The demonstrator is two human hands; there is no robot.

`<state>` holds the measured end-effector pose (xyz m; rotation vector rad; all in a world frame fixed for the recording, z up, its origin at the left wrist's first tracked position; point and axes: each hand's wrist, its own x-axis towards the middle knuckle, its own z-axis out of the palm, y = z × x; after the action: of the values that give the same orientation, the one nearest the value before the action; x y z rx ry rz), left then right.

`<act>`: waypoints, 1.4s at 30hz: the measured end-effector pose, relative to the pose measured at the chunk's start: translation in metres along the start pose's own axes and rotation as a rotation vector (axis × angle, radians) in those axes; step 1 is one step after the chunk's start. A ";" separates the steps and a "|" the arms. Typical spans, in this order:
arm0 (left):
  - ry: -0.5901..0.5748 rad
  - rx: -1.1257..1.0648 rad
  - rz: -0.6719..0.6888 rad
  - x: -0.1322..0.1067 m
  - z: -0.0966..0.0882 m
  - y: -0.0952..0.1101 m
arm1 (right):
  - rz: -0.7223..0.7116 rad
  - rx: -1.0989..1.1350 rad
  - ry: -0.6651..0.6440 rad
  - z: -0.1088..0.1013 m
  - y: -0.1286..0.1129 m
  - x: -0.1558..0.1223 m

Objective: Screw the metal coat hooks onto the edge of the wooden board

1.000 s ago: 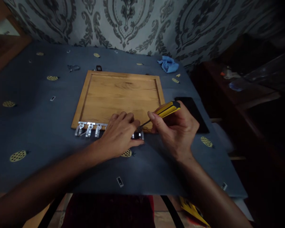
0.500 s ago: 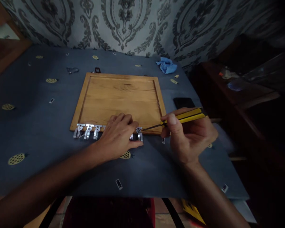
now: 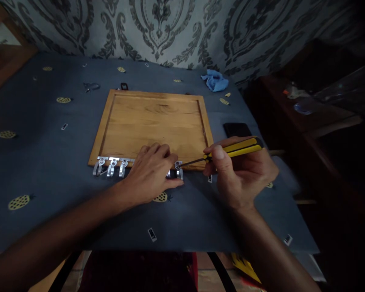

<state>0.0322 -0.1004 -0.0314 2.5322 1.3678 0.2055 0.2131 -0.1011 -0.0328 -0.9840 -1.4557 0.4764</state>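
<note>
With 12 o'clock pointing away from the person, a rectangular, raised-rim, honey-brown wooden panel lies flat on a grey-blue, pineapple-printed tablecloth. Curved silver metal hooks line its near edge from 8 to 5 o'clock, jutting past the wood. The left hand lies over that edge, covering the middle hooks; whether it grips them I cannot tell. At 4 o'clock the right hand, apart from the left, is wrapped around a yellow-and-black screwdriver, whose thin shaft reaches the rightmost hook. A flat black slab at 3 o'clock narrows the room toward the table's right edge; broad cloth spreads from 7 to 10. A dark rectangular loop sits just beyond the far edge at 11, a crumpled blue cloth at 2. Toward 6, a small printed label bears lettering too blurred to read surely
</note>
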 end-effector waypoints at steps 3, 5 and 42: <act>0.004 -0.010 0.004 0.000 0.000 0.000 | 0.031 0.015 -0.017 0.001 -0.001 -0.001; 0.012 -0.013 0.008 0.000 0.001 -0.001 | 0.052 0.008 -0.022 0.001 -0.002 -0.001; -0.004 -0.008 -0.004 0.002 0.000 0.000 | 0.088 0.154 -0.138 -0.003 -0.008 0.006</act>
<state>0.0331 -0.0991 -0.0310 2.5217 1.3676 0.2041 0.2145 -0.1019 -0.0223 -0.9085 -1.4788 0.7223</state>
